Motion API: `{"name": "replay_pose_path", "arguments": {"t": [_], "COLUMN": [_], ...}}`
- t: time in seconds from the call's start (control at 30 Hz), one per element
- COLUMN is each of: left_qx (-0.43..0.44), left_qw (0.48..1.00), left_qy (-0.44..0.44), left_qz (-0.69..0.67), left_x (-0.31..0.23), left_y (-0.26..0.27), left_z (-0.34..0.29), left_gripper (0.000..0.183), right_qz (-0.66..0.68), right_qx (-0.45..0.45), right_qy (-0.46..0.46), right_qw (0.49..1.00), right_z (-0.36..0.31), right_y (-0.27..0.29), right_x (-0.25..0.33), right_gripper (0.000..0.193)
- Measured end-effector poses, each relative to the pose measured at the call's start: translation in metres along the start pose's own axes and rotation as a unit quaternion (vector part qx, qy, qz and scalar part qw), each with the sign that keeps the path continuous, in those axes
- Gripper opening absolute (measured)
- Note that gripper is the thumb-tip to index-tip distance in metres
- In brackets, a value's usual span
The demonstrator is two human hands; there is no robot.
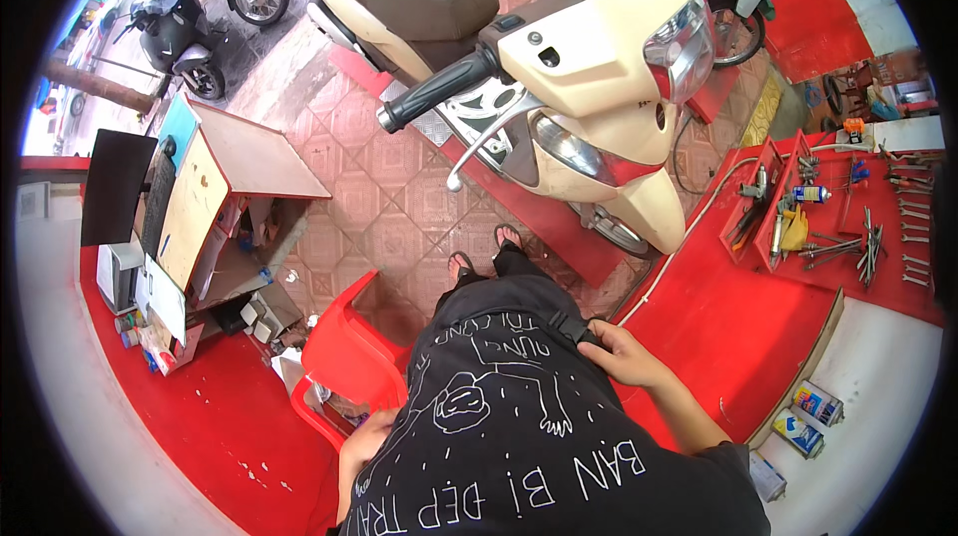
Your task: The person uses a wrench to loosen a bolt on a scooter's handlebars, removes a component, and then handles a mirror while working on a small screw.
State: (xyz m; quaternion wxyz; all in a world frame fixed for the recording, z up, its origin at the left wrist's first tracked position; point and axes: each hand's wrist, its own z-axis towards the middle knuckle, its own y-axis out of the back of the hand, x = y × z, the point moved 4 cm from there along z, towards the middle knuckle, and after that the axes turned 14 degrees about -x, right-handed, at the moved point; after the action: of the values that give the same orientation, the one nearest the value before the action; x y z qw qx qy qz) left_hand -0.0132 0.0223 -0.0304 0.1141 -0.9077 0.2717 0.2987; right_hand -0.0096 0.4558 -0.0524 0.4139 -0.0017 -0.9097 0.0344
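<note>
At the side of my black printed shirt, my right hand (621, 351) is closed on a small black object (570, 327), perhaps a clip or a small device. Its kind is not plain from here. My left hand (371, 430) hangs low beside the shirt, next to the red plastic chair (351, 356); its fingers are mostly hidden, so I cannot make out whether it holds anything. Ahead of me a cream scooter (589, 67) stands on a red lift platform (574, 257), its black handlebar grip (439, 87) pointing left.
To the left is a desk (200, 207) with a monitor (115, 187) and keyboard. Wrenches (913, 217) and other tools lie in red trays (788, 202) at the right, near several spray cans (798, 431). More motorbikes (180, 42) are parked outside. A pale hose (689, 237) runs along the right.
</note>
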Motion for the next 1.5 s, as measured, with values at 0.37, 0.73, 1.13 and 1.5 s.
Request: {"name": "replay_pose_path", "arguments": {"t": [0.37,0.73,1.13,1.5], "left_qx": [-0.263,0.038,0.149,0.302], "left_qw": [0.909,0.896,0.810,0.848], "left_qy": [-0.256,-0.435,-0.481,-0.368], "left_qz": [-0.196,0.079,0.302,0.232], "left_x": [0.074,-0.214,-0.214,-0.218], "left_y": [0.009,-0.101,-0.154,-0.164], "left_z": [0.108,0.196,0.214,0.238], "left_gripper": [0.030,0.048,0.033,0.026], "right_qz": [0.261,-0.171,-0.136,-0.351], "right_qx": [-0.147,-0.051,-0.085,-0.062], "right_qy": [-0.076,0.086,0.094,0.282], "right_qw": [0.951,0.980,0.983,0.891], "right_z": [0.015,0.034,0.028,0.006], "right_y": [-0.014,0.011,0.049,0.044], "right_x": [-0.017,0.013,0.032,0.058], "right_gripper": [0.017,0.027,0.031,0.020]}}
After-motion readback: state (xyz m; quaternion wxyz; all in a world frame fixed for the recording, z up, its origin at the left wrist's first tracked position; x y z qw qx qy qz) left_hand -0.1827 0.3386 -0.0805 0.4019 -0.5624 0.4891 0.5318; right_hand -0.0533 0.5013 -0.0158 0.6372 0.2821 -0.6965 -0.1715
